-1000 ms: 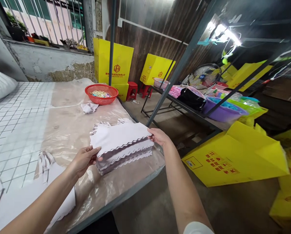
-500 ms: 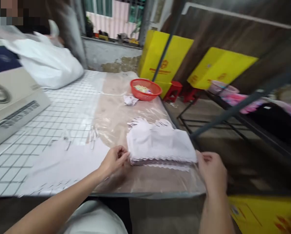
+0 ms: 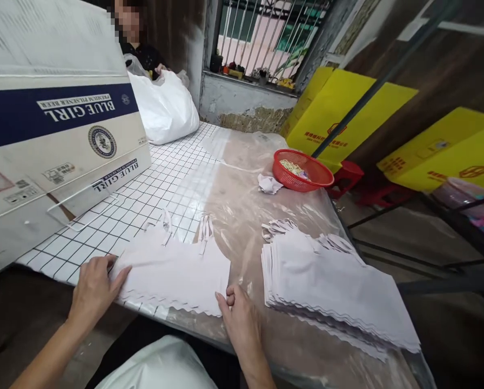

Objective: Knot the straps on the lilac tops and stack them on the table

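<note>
Two stacks of white cloth bags with zigzag-cut edges lie on the plastic-covered table (image 3: 234, 216). The left stack (image 3: 173, 273) is thin and sits at the table's near edge. My left hand (image 3: 94, 286) rests with flat, stretched fingers on its left end. My right hand (image 3: 240, 321) touches its right corner, fingers loosely curled with fingertips pinching the edge. The thicker right stack (image 3: 331, 286) lies untouched to the right of my right hand.
A large "Blue Girl" cardboard box (image 3: 51, 124) stands at left on the grid-patterned sheet. A red basket (image 3: 302, 170) and a crumpled white scrap (image 3: 268, 183) sit at the back. Another person with a white plastic bag (image 3: 165, 105) is behind. Yellow boxes (image 3: 347, 119) stand at right.
Both hands left the thick stack and moved left onto the thin stack. My view swung left, bringing the cardboard box in.
</note>
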The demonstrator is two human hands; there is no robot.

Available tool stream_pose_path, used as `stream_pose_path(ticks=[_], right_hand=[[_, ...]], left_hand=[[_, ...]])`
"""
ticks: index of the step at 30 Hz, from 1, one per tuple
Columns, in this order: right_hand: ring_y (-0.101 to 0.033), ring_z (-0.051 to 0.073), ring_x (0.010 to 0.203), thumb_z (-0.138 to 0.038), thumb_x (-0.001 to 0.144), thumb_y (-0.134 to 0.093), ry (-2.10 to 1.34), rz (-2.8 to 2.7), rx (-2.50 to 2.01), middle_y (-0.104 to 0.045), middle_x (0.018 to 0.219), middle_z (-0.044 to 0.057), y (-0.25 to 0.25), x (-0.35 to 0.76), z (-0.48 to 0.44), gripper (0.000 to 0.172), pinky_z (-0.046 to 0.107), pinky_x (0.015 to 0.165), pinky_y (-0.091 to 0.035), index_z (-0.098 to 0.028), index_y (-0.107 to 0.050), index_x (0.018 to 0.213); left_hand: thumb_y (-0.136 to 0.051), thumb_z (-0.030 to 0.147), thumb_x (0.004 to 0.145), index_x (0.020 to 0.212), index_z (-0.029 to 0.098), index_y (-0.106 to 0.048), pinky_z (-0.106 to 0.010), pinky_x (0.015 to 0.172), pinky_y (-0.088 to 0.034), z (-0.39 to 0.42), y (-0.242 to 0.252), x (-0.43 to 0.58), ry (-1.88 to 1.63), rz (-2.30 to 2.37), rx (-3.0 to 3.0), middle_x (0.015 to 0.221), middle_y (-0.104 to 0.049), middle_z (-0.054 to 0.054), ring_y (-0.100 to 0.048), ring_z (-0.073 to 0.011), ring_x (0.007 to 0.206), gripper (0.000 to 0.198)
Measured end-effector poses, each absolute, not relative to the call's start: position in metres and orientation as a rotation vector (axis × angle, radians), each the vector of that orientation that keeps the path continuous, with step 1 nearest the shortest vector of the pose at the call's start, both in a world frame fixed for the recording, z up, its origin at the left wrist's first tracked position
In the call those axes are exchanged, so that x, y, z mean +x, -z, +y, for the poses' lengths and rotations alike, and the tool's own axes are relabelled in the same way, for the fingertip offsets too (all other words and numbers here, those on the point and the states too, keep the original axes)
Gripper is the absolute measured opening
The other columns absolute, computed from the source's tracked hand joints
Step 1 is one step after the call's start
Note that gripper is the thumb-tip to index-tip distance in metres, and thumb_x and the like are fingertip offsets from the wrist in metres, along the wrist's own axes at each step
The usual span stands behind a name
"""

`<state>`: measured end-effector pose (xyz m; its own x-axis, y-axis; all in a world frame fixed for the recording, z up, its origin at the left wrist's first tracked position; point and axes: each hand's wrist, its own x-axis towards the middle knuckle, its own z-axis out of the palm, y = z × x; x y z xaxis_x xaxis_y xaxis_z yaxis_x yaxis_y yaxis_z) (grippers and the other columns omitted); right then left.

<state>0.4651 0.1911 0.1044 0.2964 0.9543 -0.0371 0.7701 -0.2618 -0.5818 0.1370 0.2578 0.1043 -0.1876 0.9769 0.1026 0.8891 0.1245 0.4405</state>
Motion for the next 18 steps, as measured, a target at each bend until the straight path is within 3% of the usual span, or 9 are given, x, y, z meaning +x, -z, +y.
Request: stream_pose_path(ticks=[8, 14, 18], right_hand=[[-0.059, 0.019, 0.058, -0.054, 0.086, -0.054, -0.629, -1.516, -2.118, -0.061, 0.061, 0.001, -0.108, 0.468, 0.191, 0.036, 0.027, 0.056, -0.041, -0.024, -0.049, 0.067], [-0.059, 0.019, 0.057, -0.058, 0.084, -0.054, -0.627, -1.479, -2.095, -0.063, 0.065, 0.003, -0.106, 0.469, 0.190, 0.037, 0.029, 0.057, -0.046, -0.023, -0.057, 0.073], [-0.058, 0.020, 0.057, -0.064, 0.084, -0.052, -0.616, -1.478, -2.081, -0.063, 0.065, 0.003, -0.099, 0.474, 0.190, 0.043, 0.030, 0.057, -0.048, -0.023, -0.064, 0.081]], left_hand=[[-0.053, 0.051, 0.080, 0.079, 0.023, -0.059, -0.035, 0.068, -0.049, 0.269, -0.097, 0.131, -0.881, 1.968, 1.684, 0.079, -0.063, -0.005, -0.060, -0.0235, 0.074, 0.028], [-0.054, 0.028, 0.089, 0.081, 0.022, -0.065, -0.036, 0.074, -0.050, 0.265, -0.100, 0.141, -1.123, 1.819, 2.123, 0.086, -0.064, -0.009, -0.057, -0.0244, 0.084, 0.015], [-0.049, 0.009, 0.090, 0.087, 0.020, -0.068, -0.034, 0.078, -0.052, 0.258, -0.100, 0.160, -1.108, 1.505, 2.408, 0.094, -0.068, -0.010, -0.058, -0.0220, 0.089, 0.023]])
